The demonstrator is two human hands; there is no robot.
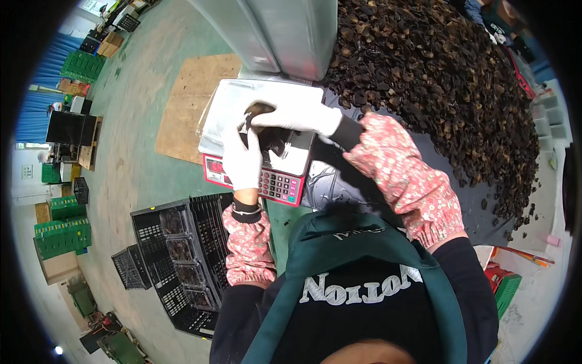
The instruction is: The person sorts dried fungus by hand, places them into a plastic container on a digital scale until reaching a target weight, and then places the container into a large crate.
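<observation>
Both my hands wear white gloves over a red digital scale with a keypad. My right hand is closed, its fingertips pinching a dark brown curled piece, which looks like a dried mushroom. Beside it my left hand has its thumb and fingers apart, close to the right fingertips and over the scale's left part. Under the hands, several dark pieces lie in what looks like a clear plastic tray on the scale's metal pan. Flat clear plastic sheets or lids lie just beyond.
A big heap of similar dark brown pieces covers the table at right. Grey translucent bins stand ahead. Left, a black crate holds clear packs of dark pieces. A wooden board lies on the floor. Another person is at far right.
</observation>
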